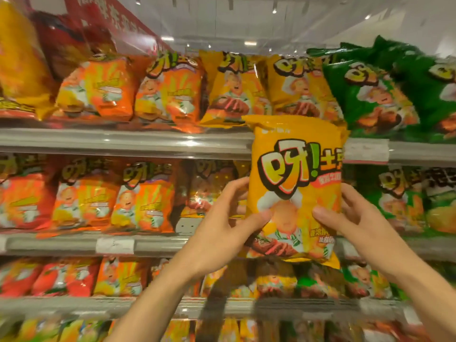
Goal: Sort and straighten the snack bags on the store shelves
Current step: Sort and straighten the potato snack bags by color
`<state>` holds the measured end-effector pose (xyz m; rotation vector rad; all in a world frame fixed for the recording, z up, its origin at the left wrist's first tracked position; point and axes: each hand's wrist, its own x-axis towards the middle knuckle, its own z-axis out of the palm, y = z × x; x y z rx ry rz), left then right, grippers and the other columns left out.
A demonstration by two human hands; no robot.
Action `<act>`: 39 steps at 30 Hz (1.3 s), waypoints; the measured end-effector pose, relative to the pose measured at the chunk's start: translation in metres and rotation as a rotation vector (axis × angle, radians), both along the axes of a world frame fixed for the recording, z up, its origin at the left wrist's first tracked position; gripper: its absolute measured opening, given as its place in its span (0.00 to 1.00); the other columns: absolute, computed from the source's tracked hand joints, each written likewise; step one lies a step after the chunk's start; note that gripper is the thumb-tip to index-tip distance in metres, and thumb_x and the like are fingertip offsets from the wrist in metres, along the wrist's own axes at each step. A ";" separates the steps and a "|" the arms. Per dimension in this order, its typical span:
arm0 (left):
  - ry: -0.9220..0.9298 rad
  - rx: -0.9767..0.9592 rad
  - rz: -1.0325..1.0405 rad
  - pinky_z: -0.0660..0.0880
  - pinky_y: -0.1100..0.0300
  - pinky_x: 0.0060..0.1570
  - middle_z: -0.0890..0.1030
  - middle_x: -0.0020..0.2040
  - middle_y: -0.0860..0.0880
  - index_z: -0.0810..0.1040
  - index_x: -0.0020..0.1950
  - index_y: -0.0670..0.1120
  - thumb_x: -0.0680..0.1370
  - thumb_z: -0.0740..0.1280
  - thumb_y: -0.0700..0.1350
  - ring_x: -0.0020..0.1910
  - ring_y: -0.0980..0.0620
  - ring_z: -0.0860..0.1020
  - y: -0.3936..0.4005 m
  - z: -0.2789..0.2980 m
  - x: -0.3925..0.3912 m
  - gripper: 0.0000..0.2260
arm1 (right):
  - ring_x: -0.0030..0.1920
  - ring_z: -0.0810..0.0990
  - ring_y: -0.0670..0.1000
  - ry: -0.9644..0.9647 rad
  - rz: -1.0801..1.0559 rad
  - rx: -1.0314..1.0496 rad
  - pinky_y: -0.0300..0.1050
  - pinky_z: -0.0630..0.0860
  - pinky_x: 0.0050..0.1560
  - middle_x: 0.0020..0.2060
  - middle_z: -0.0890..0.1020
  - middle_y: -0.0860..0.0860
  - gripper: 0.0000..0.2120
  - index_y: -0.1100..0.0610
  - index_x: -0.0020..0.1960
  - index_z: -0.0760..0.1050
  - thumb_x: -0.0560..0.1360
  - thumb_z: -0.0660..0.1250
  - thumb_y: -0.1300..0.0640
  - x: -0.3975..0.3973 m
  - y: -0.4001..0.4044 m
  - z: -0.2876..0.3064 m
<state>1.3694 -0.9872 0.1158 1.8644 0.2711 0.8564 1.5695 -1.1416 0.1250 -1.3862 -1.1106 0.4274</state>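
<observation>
yellow snack bag (pixel 294 191) held upright before the shelves (pixel 123 141)
left hand (pixel 222 233) and right hand (pixel 355 223) each grip a side edge, thumbs pressed on its front.

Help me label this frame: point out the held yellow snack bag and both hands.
yellow foil snack bag (pixel 296 169), head view, upper front logo
left hand (pixel 222 228), head view, back of hand
right hand (pixel 355 223), head view, back of hand

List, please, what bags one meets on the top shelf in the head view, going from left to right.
Dark yellow bag → red bag → two orange bags → two yellow bags → green bags. The yellow bag held in both hands hangs below this row, so I leave it out.
</observation>
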 end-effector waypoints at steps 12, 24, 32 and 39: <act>0.153 -0.063 0.138 0.78 0.56 0.62 0.80 0.64 0.58 0.67 0.73 0.58 0.79 0.72 0.49 0.62 0.56 0.80 0.088 -0.037 -0.121 0.24 | 0.61 0.83 0.48 0.016 0.163 -0.119 0.46 0.81 0.58 0.61 0.84 0.45 0.45 0.45 0.67 0.71 0.55 0.83 0.34 -0.098 0.117 -0.046; 0.332 0.117 0.276 0.74 0.66 0.60 0.79 0.60 0.65 0.70 0.67 0.63 0.80 0.67 0.61 0.57 0.65 0.78 0.120 -0.051 -0.129 0.17 | 0.52 0.87 0.44 0.178 0.212 -0.240 0.38 0.82 0.47 0.51 0.88 0.45 0.31 0.47 0.65 0.73 0.65 0.80 0.50 -0.102 0.157 -0.070; 0.393 0.754 0.704 0.59 0.48 0.78 0.61 0.81 0.50 0.64 0.80 0.52 0.83 0.56 0.61 0.81 0.49 0.57 0.172 -0.076 -0.101 0.27 | 0.47 0.81 0.41 0.173 -0.061 -0.211 0.36 0.75 0.46 0.51 0.84 0.43 0.24 0.55 0.63 0.71 0.72 0.73 0.45 -0.089 0.172 -0.049; 0.502 0.796 0.665 0.43 0.53 0.80 0.46 0.84 0.52 0.53 0.83 0.54 0.84 0.51 0.63 0.83 0.53 0.42 0.185 -0.092 -0.097 0.29 | 0.64 0.75 0.55 0.009 -0.253 -0.217 0.46 0.67 0.60 0.68 0.76 0.53 0.29 0.57 0.76 0.65 0.81 0.65 0.44 -0.077 0.206 -0.042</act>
